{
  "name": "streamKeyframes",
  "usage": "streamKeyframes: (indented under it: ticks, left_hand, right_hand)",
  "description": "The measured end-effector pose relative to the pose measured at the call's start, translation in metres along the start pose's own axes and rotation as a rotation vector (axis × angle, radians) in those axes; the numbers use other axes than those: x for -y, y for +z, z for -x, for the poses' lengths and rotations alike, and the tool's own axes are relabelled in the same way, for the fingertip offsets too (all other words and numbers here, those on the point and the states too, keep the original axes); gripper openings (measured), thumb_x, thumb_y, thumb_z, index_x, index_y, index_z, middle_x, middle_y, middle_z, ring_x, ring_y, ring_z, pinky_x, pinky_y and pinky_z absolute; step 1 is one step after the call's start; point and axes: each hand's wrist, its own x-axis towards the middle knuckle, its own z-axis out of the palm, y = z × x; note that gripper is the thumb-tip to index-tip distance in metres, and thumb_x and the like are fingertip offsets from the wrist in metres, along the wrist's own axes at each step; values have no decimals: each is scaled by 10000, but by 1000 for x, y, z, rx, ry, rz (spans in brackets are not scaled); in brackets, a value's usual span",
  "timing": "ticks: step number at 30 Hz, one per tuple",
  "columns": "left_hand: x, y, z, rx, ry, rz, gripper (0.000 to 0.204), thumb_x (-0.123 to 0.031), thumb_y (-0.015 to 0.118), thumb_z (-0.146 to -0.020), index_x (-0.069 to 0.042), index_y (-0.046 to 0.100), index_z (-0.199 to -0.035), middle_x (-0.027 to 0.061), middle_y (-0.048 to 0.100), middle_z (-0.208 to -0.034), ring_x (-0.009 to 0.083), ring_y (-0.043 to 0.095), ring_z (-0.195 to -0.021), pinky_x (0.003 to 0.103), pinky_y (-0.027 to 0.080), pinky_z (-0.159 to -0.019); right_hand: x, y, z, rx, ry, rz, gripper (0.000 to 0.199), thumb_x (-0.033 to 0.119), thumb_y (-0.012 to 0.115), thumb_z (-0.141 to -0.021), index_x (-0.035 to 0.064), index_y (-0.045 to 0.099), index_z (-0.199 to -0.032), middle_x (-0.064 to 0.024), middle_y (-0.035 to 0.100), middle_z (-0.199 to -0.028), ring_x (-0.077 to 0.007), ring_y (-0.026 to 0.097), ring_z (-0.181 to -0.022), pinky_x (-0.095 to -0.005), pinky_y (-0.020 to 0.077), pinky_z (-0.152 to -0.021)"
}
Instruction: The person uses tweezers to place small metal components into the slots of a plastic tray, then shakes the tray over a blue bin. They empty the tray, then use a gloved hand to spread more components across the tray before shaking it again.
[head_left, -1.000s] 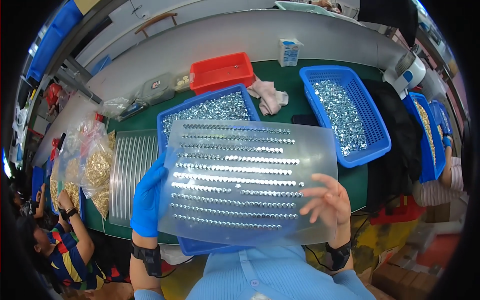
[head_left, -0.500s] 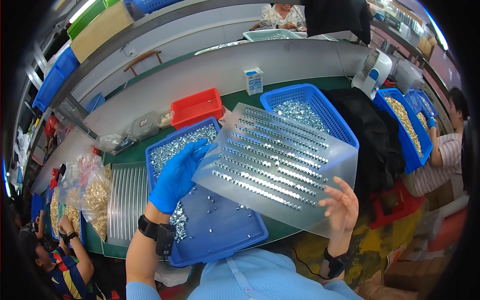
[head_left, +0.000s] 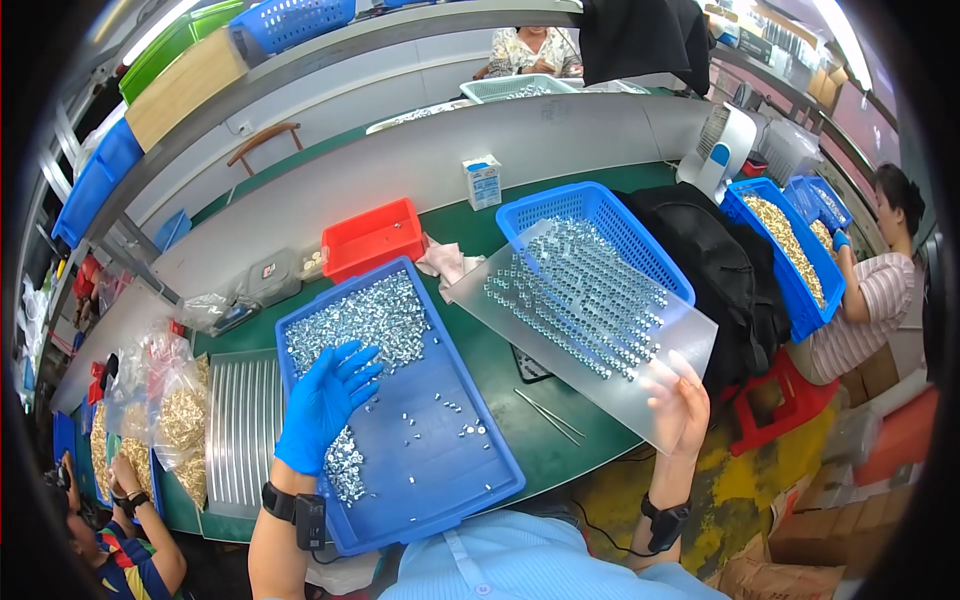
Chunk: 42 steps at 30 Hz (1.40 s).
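Note:
My right hand (head_left: 682, 405), bare, grips the near right end of a translucent plastic sheet (head_left: 692, 335). Many small shiny metal pieces (head_left: 600, 300) lie on the sheet, in loose rows toward my hand and more jumbled at the far end. The sheet is tilted, with its far end over a blue perforated basket (head_left: 650, 240). My left hand (head_left: 325, 400), in a blue glove, is open with fingers spread above a blue tray (head_left: 410, 470). Piled metal pieces (head_left: 360, 325) fill the tray's far part, and a smaller heap (head_left: 345, 470) lies beside the gloved wrist.
Thin metal rods (head_left: 550, 413) and a dark flat object (head_left: 530, 365) lie beside the tray. A grooved sheet (head_left: 240, 430) and bags of gold-coloured pieces (head_left: 183, 415) are at left. Beyond stand a red bin (head_left: 373, 245) and small box (head_left: 482, 183). A co-worker (head_left: 870, 270) sits right.
My left hand has let go of the sheet and moved back over the tray. The sheet has tilted over the basket, and its neat rows of pieces have become jumbled.

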Motion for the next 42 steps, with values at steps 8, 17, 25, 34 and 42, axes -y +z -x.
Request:
streamKeyframes:
  ticks: [8,17,25,34,42]
  left_hand:
    - [6,-14,6,-31,-3,28,461,-344,434,-945,-13,438,-1266,182,489,-1276,297,521,-1121,404,430,-941]
    - [13,-25,11,-81,-6,59,447,-337,444,-943,-11,457,-1248,168,519,-1241,282,543,-1089,392,456,-908]
    - [12,-42,24,-135,33,100,431,-321,458,-939,-4,467,-1232,159,558,-1177,264,573,-1021,376,482,-863]
    - [16,-90,88,-262,188,188,435,-317,454,-941,8,463,-1230,170,552,-1176,274,566,-1021,384,460,-894]
    - [53,-123,194,-587,290,156,440,-305,470,-932,26,465,-1223,183,556,-1156,273,564,-1010,377,461,-885]
  right_hand:
    - [11,29,-9,-131,23,1,402,111,461,-851,-95,432,-1195,-312,533,-1142,-387,610,-943,-318,530,-701]
    - [28,62,-4,-136,93,-44,425,182,471,-860,-100,473,-1177,-302,497,-1209,-340,567,-1042,-323,495,-831]
    - [35,76,7,-29,89,-60,446,216,465,-870,-81,463,-1203,-295,509,-1200,-350,578,-1028,-306,503,-791]
    - [-19,49,-73,46,-21,181,493,234,503,-902,-48,384,-1288,-256,495,-1238,-312,563,-1053,-309,477,-810]
    - [-1,-2,-92,-125,116,490,353,296,525,-916,-11,527,-1089,-109,612,-912,-150,589,-725,-230,451,-601]
